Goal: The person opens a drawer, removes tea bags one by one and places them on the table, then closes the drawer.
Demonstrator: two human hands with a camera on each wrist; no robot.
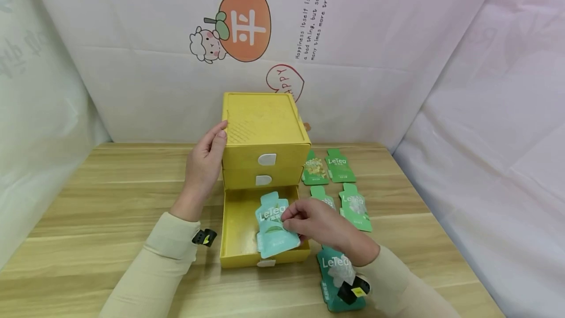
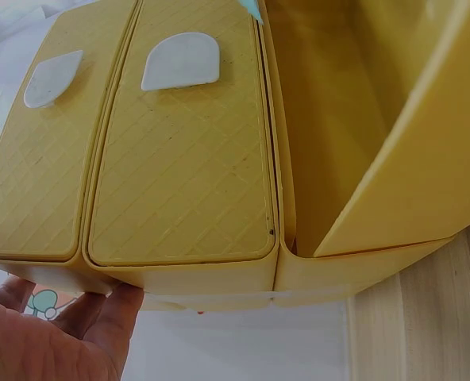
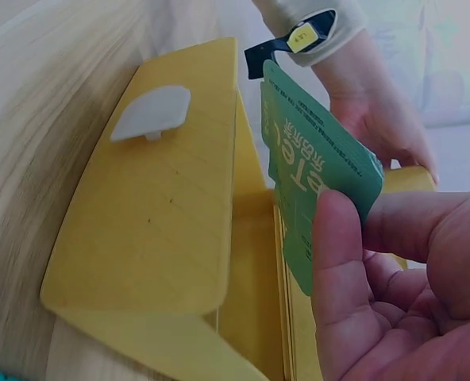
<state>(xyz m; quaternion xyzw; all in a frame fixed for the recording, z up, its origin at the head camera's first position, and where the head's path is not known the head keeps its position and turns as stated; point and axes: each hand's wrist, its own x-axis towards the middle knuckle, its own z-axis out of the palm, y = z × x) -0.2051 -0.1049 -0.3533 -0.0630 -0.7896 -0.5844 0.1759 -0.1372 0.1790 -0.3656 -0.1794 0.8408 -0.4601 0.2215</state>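
A yellow drawer box [image 1: 267, 119] with white tabs stands on the table, its bottom drawer [image 1: 236, 229] pulled out. My left hand [image 1: 205, 158] rests against the box's left side near the top; in the left wrist view its fingers [image 2: 117, 321] touch that side wall. Between thumb and fingers, my right hand [image 1: 322, 222] pinches a pale teal LeTea tea packet [image 1: 273, 239] above the open drawer. From the right wrist view, the packet [image 3: 298, 159] is tilted, gripped near one edge, with its printed face showing. The right forearm partly covers packets on the table.
Several green LeTea packets [image 1: 341, 168] lie to the right of the box. A darker teal packet [image 1: 326, 278] lies nearer the front, under my right wrist. The wooden table [image 1: 132, 200] meets a white printed cloth [image 1: 154, 82] behind the box.
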